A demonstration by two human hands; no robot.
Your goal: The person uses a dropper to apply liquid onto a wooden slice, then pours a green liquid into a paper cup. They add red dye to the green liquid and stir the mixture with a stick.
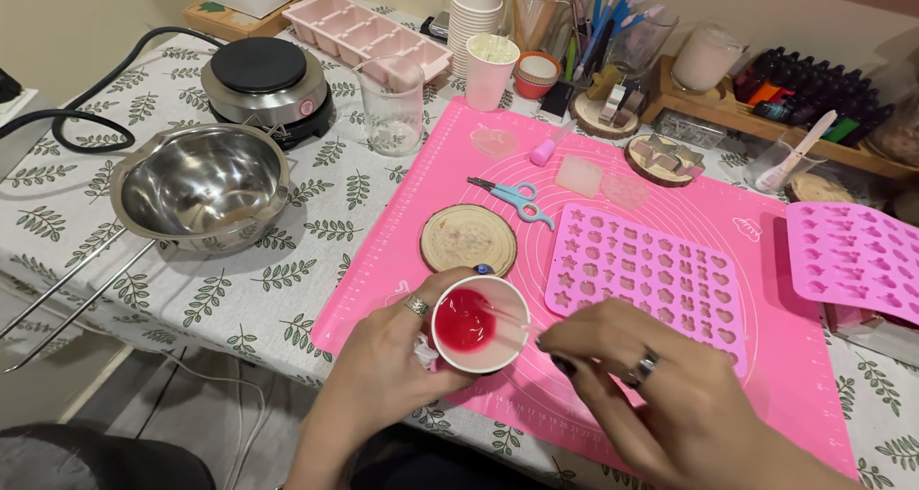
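My left hand (pixel 388 370) grips a small white paper cup (pixel 479 325) tilted toward me, with red liquid pooled in its bottom. My right hand (pixel 661 394) pinches a thin clear stick (pixel 507 316) whose tip dips into the red liquid. Both hands hover over the near edge of a pink silicone mat (pixel 766 260). A pink silicone mould (pixel 646 270) with many small shaped cavities lies on the mat just beyond my right hand. A round wooden coaster (pixel 467 238) lies just beyond the cup.
Blue scissors (pixel 515 197) lie on the mat. A steel pouring pot (pixel 199 186) and an electric hot plate (pixel 266 80) stand at left, with a glass beaker (pixel 392 105). A second pink mould (pixel 857 256) is at right. Cups, brushes and bottles crowd the back.
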